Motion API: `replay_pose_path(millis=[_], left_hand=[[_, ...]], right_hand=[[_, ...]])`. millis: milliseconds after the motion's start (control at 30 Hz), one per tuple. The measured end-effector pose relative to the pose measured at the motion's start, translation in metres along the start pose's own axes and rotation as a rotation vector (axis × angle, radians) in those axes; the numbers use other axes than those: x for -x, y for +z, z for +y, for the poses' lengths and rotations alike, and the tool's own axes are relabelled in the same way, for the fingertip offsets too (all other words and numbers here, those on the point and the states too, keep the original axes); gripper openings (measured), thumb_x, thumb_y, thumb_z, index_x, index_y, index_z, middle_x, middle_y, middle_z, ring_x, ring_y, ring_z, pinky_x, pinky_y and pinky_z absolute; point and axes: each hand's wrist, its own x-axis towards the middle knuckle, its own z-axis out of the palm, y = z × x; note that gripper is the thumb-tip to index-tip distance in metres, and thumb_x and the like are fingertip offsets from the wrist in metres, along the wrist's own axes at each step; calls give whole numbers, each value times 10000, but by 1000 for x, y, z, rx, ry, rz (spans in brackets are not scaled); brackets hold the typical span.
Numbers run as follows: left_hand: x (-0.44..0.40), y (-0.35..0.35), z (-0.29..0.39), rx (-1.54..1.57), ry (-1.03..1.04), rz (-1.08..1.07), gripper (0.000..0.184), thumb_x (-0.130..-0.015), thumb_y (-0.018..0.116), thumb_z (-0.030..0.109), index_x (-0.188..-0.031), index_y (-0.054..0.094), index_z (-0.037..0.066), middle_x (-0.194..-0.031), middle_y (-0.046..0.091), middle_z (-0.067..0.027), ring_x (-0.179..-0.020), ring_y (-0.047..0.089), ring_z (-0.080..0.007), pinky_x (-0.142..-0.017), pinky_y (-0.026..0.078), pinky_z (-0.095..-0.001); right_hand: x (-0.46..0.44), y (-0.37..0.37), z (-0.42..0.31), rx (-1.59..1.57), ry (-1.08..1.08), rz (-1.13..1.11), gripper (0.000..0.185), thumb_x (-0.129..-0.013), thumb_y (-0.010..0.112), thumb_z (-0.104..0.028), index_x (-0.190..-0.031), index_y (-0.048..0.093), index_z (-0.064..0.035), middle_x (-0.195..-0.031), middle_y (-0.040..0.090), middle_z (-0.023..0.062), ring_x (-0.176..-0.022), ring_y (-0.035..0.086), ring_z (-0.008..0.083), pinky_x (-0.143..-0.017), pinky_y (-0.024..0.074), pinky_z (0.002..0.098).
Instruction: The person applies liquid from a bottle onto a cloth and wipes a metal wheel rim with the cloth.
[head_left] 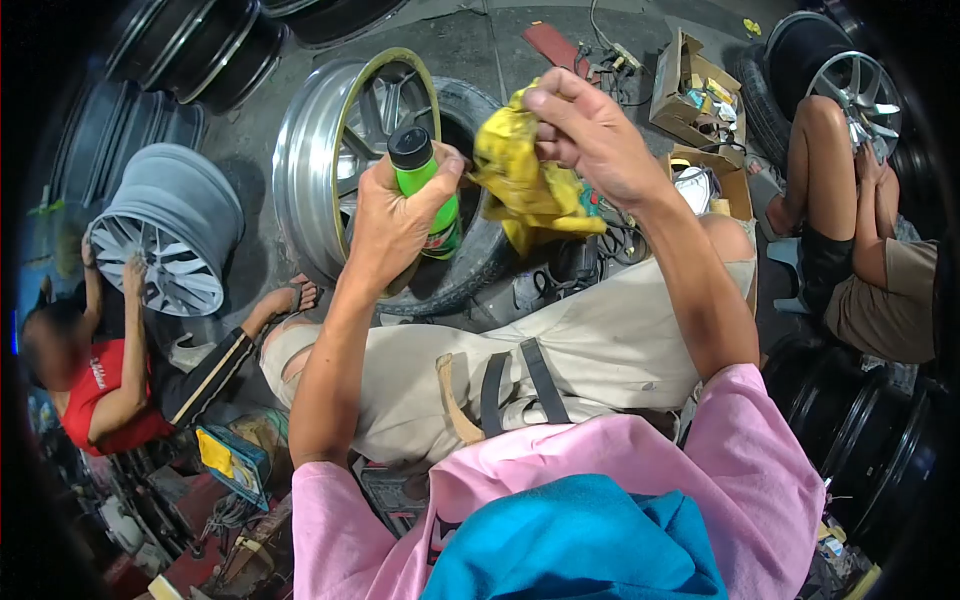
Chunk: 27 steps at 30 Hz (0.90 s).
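My left hand [400, 215] is wrapped round a green bottle [443, 225] with a black cap, held upright above my lap. In my right hand [590, 130] hangs a crumpled yellow cloth [525, 175], pinched between the fingers, just right of the bottle. Beyond my left hand stands a silver wheel rim [310, 170] with a yellowish edge. A black tire [475, 275] lies behind the bottle and cloth.
A co-worker in a red shirt [110, 385] holds a grey rim [185, 205] at the left. Another person [880, 290] sits at the right by a spoked wheel [855, 90]. Cardboard boxes [665, 95], cables and more black rims [850, 430] surround me.
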Motion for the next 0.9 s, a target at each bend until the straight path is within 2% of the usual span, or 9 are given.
replay_pose_path(millis=[100, 200, 333, 400, 467, 533, 733, 867, 900], left_hand=[[-4, 9, 6, 18, 92, -42, 232, -957, 807, 231, -993, 728, 15, -900, 725, -21, -836, 645, -91, -800, 529, -279], [-5, 17, 20, -40, 137, -1, 217, -891, 836, 45, -1013, 656, 53, -1020, 695, -1, -908, 626, -98, -825, 510, -273], [-17, 1, -3, 43, 207, 135, 161, -882, 763, -24, -943, 641, 62, -901, 672, 37, -806, 611, -48, -731, 499, -243], [-15, -8, 6, 171, 56, 151, 170, -882, 766, -30, -934, 637, 67, -909, 668, 39, -809, 615, -50, -725, 492, -243], [-13, -18, 14, 259, 2, 126, 172, -882, 753, -36, -909, 621, 70, -918, 667, 32, -812, 607, -50, -738, 488, -235], [-12, -30, 18, 239, 24, 74, 177, -877, 746, -41, -892, 607, 68, -931, 668, 19, -829, 608, -59, -756, 491, -240], [-7, -43, 24, 221, 55, -58, 192, -848, 736, -48, -847, 572, 54, -987, 668, -44, -911, 617, -114, -830, 505, -285], [-4, -43, 25, 185, 73, -86, 189, -843, 737, -50, -853, 578, 52, -1002, 682, -58, -940, 633, -130, -848, 509, -296], [-4, -43, 25, 172, 73, -97, 191, -840, 738, -52, -852, 578, 52, -1013, 688, -66, -954, 637, -136, -857, 511, -302]], right_hand=[[-7, 11, -4, -24, -18, -91, 141, -1085, 650, -213, -1056, 642, -75, -910, 650, -29, -800, 611, 35, -717, 526, 195], [-8, 25, -10, -21, -35, -159, 147, -1070, 669, -175, -1100, 695, -33, -995, 716, 10, -918, 684, 72, -822, 574, 219], [-9, 28, -14, 99, -82, -165, 199, -1042, 705, -155, -1148, 750, 7, -1089, 752, 35, -1009, 705, 92, -907, 588, 248], [-15, 23, -15, 250, -266, -46, 225, -1027, 719, -138, -1203, 739, 1, -1061, 759, 30, -1018, 705, 91, -908, 590, 257], [-22, 5, -8, 364, -325, 29, 375, -998, 743, -145, -1351, 679, -32, -1324, 664, 80, -1131, 691, 162, -974, 597, 310], [-23, -15, -9, 618, -287, 77, 530, -931, 761, -128, -1439, 621, -73, -1436, 571, 115, -1273, 622, 226, -1043, 578, 364], [-7, -12, 10, 712, -76, -148, 755, -817, 716, -109, -1546, 519, -138, -1482, 523, 168, -1387, 532, 324, -1135, 505, 471], [-10, -14, 48, 1127, -276, -156, 721, -854, 737, -153, -1544, 526, -149, -1516, 501, 202, -1397, 528, 370, -1170, 459, 449], [-8, -9, 50, 1064, -283, -135, 542, -883, 741, -174, -1412, 641, -115, -1428, 580, 195, -1330, 581, 364, -1133, 475, 438]])
